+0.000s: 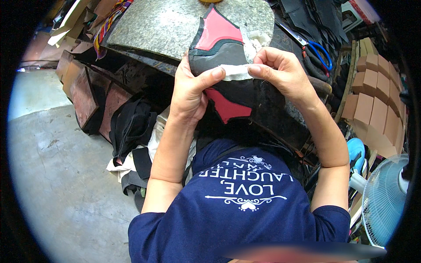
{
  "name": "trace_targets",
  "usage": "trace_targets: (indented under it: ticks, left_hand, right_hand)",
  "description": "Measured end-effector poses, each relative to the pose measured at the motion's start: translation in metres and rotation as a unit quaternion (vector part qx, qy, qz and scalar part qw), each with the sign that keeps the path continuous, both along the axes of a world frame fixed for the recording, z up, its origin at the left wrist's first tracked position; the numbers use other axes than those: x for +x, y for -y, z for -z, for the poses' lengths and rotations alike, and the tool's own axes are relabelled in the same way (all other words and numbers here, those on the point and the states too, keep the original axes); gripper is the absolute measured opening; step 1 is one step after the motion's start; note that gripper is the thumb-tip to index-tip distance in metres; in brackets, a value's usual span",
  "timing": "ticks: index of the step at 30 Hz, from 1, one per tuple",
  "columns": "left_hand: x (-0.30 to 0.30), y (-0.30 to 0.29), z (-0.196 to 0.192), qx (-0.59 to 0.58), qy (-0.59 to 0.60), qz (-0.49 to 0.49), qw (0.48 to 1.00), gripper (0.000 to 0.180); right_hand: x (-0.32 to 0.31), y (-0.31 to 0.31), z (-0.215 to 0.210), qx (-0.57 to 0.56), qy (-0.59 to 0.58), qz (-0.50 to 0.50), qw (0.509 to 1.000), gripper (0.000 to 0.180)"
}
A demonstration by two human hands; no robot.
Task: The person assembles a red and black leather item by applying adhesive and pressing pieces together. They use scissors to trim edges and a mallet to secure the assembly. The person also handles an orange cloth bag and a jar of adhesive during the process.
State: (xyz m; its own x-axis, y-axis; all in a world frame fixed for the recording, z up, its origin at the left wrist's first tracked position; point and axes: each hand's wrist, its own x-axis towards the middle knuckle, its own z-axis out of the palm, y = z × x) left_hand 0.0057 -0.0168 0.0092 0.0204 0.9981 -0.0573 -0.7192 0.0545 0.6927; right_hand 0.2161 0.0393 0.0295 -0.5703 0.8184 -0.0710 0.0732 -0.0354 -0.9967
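Note:
A black-and-pink panel (210, 57), which looks like a flat shoe upper, is held up at the near edge of the work surface. One pink part (219, 30) shows above the hands and a second red-pink part (230, 107) below. A white strip (237, 72) lies across its middle. My left hand (193, 90) grips the panel's left side, thumb pressed on the strip's left end, fingers hidden behind. My right hand (280, 72) pinches the strip's right end between thumb and curled forefinger. Another pale strip (250, 44) runs along the panel's far right edge.
Beyond the panel lies a speckled grey slab (153, 26), with crumpled white scraps (262, 39) on it. Blue-handled scissors (320, 55) rest at the right, near black sheets (307, 17). Stacked brown boxes (375, 96) and a fan (386, 201) stand farther right. Dark cloth (131, 125) hangs at the left.

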Motion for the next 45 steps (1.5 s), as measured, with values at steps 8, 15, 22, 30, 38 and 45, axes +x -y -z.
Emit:
trace_targets:
  ticks: [8, 15, 22, 30, 38, 45]
  left_hand:
    - [0.009, -0.004, -0.006, 0.023, 0.037, 0.046, 0.998, 0.065]
    - [0.024, -0.007, -0.018, 0.015, 0.021, 0.055, 0.998, 0.069]
    - [0.024, -0.006, -0.024, 0.011, -0.065, 0.055, 0.996, 0.07]
    - [0.019, -0.008, -0.029, 0.034, -0.129, 0.038, 0.99, 0.071]
    - [0.027, -0.007, -0.026, 0.07, -0.298, -0.022, 0.952, 0.055]
    - [0.014, -0.015, -0.043, 0.141, -0.605, -0.149, 0.769, 0.051]
  right_hand:
    - [0.006, -0.012, -0.027, -0.007, 0.076, -0.136, 0.988, 0.054]
    - [0.006, 0.002, -0.02, -0.135, -0.085, -0.008, 0.987, 0.046]
    - [0.012, 0.001, -0.024, -0.157, -0.087, -0.031, 0.983, 0.034]
    - [0.008, 0.007, -0.024, -0.159, -0.079, -0.019, 0.984, 0.032]
    - [0.006, 0.01, -0.017, -0.095, -0.104, -0.004, 0.99, 0.027]
    - [0.01, -0.006, -0.032, 0.134, 0.195, 0.042, 0.971, 0.023]
